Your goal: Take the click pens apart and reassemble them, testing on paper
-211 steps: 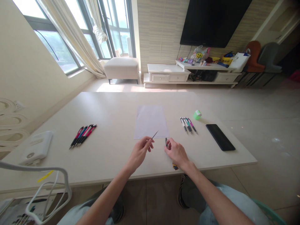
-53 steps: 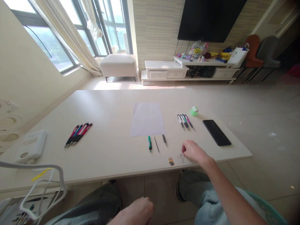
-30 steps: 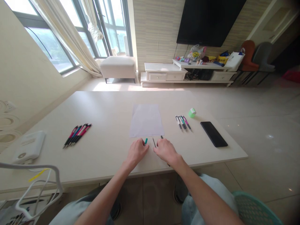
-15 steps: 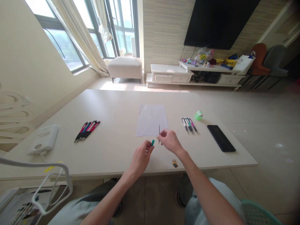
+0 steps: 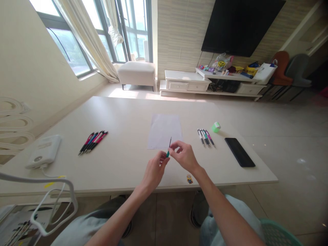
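Observation:
My left hand (image 5: 155,169) pinches a short teal pen barrel (image 5: 167,154) between thumb and fingertips, just above the table. My right hand (image 5: 182,156) is right beside it, its fingertips on a thin black pen refill (image 5: 170,142), which rises from the teal barrel's upper end. The two pieces seem to meet there, though my fingers partly hide the joint. Both hands hover over the white table (image 5: 123,116), just in front of a sheet of white paper (image 5: 164,131).
A bundle of pink and blue pens (image 5: 93,141) lies to the left, and a smaller pen group (image 5: 205,137) to the right. Further out are a green tape roll (image 5: 216,127), a black phone (image 5: 240,152), a white power bank (image 5: 43,151) and a small sticker (image 5: 189,179).
Both hands have come together above the table. The teal barrel and thin refill, once lying apart on the table, are now held up and meet end to end.

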{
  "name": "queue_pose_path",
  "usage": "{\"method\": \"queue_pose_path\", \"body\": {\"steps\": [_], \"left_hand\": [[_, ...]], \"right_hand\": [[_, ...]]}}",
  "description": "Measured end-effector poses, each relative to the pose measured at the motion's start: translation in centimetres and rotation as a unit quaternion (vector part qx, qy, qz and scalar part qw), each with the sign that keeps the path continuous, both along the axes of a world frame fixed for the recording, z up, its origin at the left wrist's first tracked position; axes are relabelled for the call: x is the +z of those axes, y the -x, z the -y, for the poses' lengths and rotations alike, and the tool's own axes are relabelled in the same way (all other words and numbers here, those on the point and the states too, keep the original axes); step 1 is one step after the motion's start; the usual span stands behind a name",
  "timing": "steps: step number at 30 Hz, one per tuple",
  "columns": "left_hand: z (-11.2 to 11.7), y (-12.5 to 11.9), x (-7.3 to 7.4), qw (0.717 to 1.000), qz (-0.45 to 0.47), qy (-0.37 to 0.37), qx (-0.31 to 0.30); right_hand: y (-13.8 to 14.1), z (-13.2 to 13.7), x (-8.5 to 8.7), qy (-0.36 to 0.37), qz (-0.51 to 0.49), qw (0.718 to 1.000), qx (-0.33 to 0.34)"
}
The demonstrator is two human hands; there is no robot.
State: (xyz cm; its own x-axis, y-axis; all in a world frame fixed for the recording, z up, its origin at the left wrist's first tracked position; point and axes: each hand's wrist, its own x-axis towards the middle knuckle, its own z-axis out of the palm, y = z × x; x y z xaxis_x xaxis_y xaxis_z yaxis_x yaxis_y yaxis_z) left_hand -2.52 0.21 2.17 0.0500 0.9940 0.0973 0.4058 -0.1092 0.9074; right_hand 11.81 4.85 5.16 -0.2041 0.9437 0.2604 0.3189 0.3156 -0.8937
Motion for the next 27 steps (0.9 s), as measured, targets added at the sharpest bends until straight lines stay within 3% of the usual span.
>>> {"method": "queue_pose_path", "body": {"steps": [3,5,8,11,15,19,27], "left_hand": [[-0.1,-0.2,0.2,1.000,0.014,-0.016,0.019],[-0.1,-0.1,0.4,0.999,0.025,-0.026,0.031],[0.0,0.0,0.5,0.998,0.039,-0.036,0.040],[0.1,0.1,0.5,0.997,0.049,-0.032,0.043],[0.2,0.1,0.4,0.997,0.050,-0.039,0.037],[0.3,0.0,0.3,0.997,0.054,-0.040,0.030],[0.1,0.2,0.6,0.997,0.057,-0.037,0.036]], "right_hand": [[-1.6,-0.6,0.6,-0.003,0.054,0.998,0.028],[-3.0,-1.3,0.6,0.011,0.118,0.993,0.006],[-4.8,-2.0,-0.3,0.039,0.274,0.960,-0.037],[-5.4,-1.9,-1.6,0.071,0.375,0.924,-0.016],[-4.7,-1.5,-3.0,0.088,0.409,0.908,0.019],[-4.4,-1.8,-3.9,0.082,0.407,0.910,0.018],[-4.3,-1.9,-3.9,0.083,0.392,0.916,-0.001]]}}
